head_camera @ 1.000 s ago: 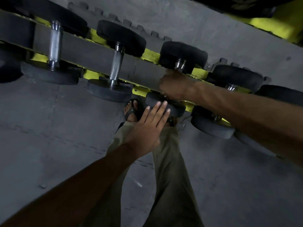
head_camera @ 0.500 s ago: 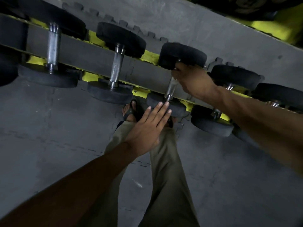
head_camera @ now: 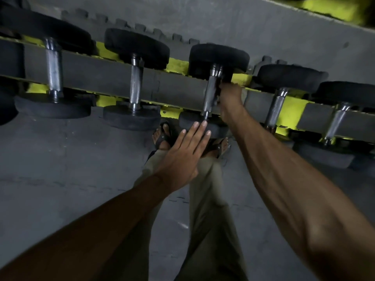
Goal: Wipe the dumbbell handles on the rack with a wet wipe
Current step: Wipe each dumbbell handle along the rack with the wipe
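Several dumbbells with black heads and knurled steel handles lie across a grey and yellow rack (head_camera: 178, 92). My right hand (head_camera: 230, 98) sits against the right side of the third dumbbell's handle (head_camera: 210, 96), fingers curled and mostly hidden. A dark crumpled edge, apparently the wet wipe (head_camera: 218, 92), shows between hand and handle. My left hand (head_camera: 180, 159) lies flat with straight fingers, the fingertips touching this dumbbell's near head (head_camera: 217, 130).
Other handles sit to the left (head_camera: 53, 69) (head_camera: 135, 84) and to the right (head_camera: 275, 110) (head_camera: 334, 122). My sandalled feet (head_camera: 162, 134) stand under the rack on grey interlocking floor mats (head_camera: 60, 169). A second yellow rack edge (head_camera: 328, 7) shows at the top right.
My right hand slid from around the handle's near part up to its far end, then came back down along its right side. My left hand stayed on the near head.
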